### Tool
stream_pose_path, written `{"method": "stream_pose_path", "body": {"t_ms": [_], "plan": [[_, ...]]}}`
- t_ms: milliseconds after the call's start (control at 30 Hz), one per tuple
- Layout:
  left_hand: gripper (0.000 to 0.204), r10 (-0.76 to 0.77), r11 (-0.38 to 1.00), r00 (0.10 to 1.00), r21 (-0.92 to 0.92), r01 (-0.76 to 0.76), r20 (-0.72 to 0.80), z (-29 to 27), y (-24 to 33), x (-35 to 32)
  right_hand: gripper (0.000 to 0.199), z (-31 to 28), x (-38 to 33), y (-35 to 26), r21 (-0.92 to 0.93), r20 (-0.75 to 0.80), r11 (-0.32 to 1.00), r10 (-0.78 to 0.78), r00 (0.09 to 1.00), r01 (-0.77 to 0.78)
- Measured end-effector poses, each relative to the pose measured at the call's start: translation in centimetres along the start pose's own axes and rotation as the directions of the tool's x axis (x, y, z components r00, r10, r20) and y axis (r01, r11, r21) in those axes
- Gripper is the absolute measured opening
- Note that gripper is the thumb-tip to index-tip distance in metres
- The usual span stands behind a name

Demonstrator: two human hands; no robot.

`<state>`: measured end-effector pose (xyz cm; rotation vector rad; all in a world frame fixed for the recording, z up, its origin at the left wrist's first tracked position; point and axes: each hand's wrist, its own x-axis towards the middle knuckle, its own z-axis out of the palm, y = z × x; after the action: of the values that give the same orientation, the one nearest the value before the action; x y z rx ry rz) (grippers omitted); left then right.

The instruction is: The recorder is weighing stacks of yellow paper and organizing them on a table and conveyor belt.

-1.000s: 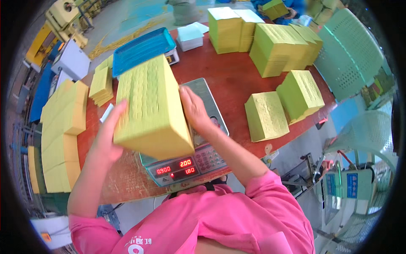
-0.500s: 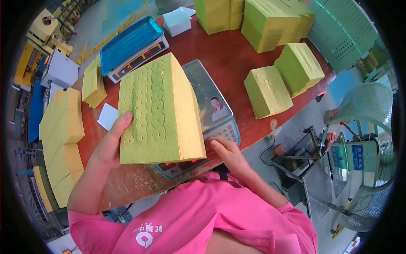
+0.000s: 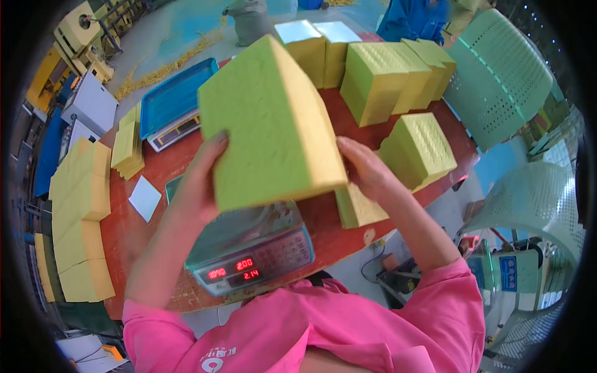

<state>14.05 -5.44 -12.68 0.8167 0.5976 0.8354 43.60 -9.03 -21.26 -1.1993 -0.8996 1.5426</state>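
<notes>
Left hand: your left hand [image 3: 202,180] is pressed flat against the left face of the yellow-green paper stack [image 3: 270,124], thumb up along the near edge; it clamps rather than cups
Right hand: your right hand [image 3: 364,168] grips the stack's right lower corner, fingers wrapped behind it, wrist bent inward
Stack position: you hold the stack in the air, tilted, above the digital scale [image 3: 249,245] and clear of its pan; the broad face points up and left
Slip risk: I judge the sheets could fan out or slide from the lower edge, since only side pressure holds them and nothing supports them underneath; ease either palm and the middle may sag
Knock risk: the low corner hangs close over the scale; drop it fast and you could jolt the pan
Arm pose: both forearms rise from the lower edge in pink sleeves [image 3: 348,317], elbows out, hands meeting at chest height
Nearby: smaller stack [image 3: 360,208] lies just right of the scale on the red table [image 3: 329,230]; blue tray [image 3: 174,96] and further stacks [image 3: 379,84] sit well behind
</notes>
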Motion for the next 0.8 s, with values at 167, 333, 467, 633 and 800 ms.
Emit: {"method": "stream_pose_path", "body": {"t_ms": [167, 333, 467, 633, 800], "plan": [[0.054, -0.063, 0.997, 0.996, 0.053, 0.060, 0.062, 0.3, -2.2, 13.7, 0.050, -4.8, 10.7, -3.1, 0.186, -0.206, 0.974, 0.166, 0.965, -0.128], [0.064, -0.204, 0.975, 0.979, 0.102, 0.200, 0.030, -1.0, -6.1, 23.6, 0.059, -12.2, 20.6, 4.2, 0.156, -0.470, 0.983, 0.161, 0.868, -0.098], [0.073, -0.255, 0.948, 0.966, 0.185, 0.257, -0.038, -0.8, -7.5, 26.5, 0.061, -13.5, 23.2, 6.6, 0.301, -0.493, 0.954, 0.157, 0.856, -0.002], [0.077, -0.291, 0.919, 0.949, 0.240, 0.312, -0.119, 2.1, -8.9, 28.0, 0.068, -14.9, 20.8, 4.9, 0.134, -0.535, 0.978, 0.206, 0.820, -0.158], [0.073, -0.152, 0.944, 0.960, 0.255, 0.211, -0.234, 4.4, -10.2, 27.2, 0.052, -10.5, 10.0, 1.2, -0.198, -0.511, 0.980, -0.118, 0.851, 0.017]]}}
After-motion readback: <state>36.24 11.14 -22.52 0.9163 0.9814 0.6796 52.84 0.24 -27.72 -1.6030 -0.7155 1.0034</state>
